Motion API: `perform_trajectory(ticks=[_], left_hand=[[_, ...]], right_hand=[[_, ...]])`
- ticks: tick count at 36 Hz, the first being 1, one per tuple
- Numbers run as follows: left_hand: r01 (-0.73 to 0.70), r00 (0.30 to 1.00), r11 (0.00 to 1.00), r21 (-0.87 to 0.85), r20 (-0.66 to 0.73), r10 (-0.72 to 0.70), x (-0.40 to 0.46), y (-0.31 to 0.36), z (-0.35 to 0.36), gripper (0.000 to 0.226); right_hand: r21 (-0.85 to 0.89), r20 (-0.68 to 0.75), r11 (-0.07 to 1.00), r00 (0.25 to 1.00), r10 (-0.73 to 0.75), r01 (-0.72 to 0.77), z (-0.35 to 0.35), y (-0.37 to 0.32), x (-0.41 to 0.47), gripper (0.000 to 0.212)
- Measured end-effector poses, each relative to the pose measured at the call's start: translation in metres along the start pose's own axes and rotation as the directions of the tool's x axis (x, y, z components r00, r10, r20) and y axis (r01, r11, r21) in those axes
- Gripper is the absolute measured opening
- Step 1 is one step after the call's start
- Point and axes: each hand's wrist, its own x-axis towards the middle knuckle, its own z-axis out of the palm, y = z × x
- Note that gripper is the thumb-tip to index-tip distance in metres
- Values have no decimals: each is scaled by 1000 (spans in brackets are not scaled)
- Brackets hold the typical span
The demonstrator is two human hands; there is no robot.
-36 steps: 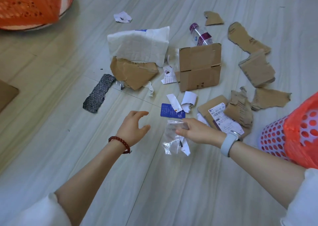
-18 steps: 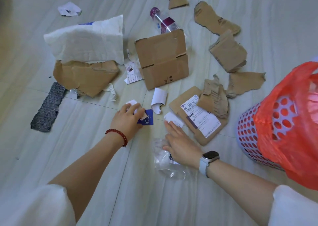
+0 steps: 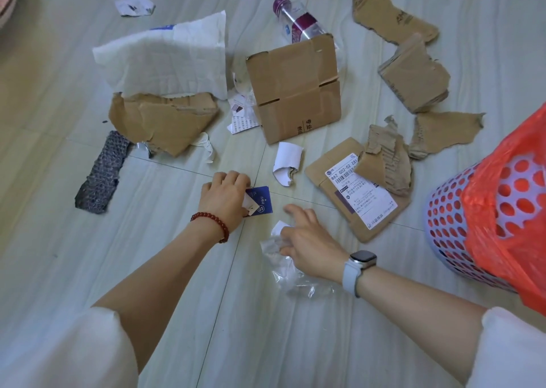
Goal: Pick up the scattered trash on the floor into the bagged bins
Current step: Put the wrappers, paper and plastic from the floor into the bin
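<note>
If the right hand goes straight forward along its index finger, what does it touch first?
Probably bare floor first; the right hand points up-left toward the blue card that the left hand holds. That card looks next in line, though depth is unclear.

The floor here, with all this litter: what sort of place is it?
Probably a room in a home: pale wood-look tiled floor, a lilac perforated plastic bin lined with a red bag, and torn brown cardboard box scraps.

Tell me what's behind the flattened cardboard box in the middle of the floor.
A clear plastic bottle with a purple cap lies behind the box; its lower part is hidden by the box.
</note>
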Motion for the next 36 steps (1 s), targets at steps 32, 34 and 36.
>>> perform_trajectory(ticks=[32, 34, 36], left_hand=[[-35, 994, 923, -382, -107, -6, -10, -3, -11, 20], [-68, 990, 919, -388, -137, 16, 2, 6, -21, 25], [-124, 983, 935, -333, -166, 71, 15, 16, -28, 25]], right_hand=[[-181, 10, 980, 997, -80, 81, 14, -32, -13, 34], [-187, 30, 968, 986, -165, 168, 16, -26, -19, 33], [-161, 18, 961, 974, -226, 226, 18, -19, -25, 27]])
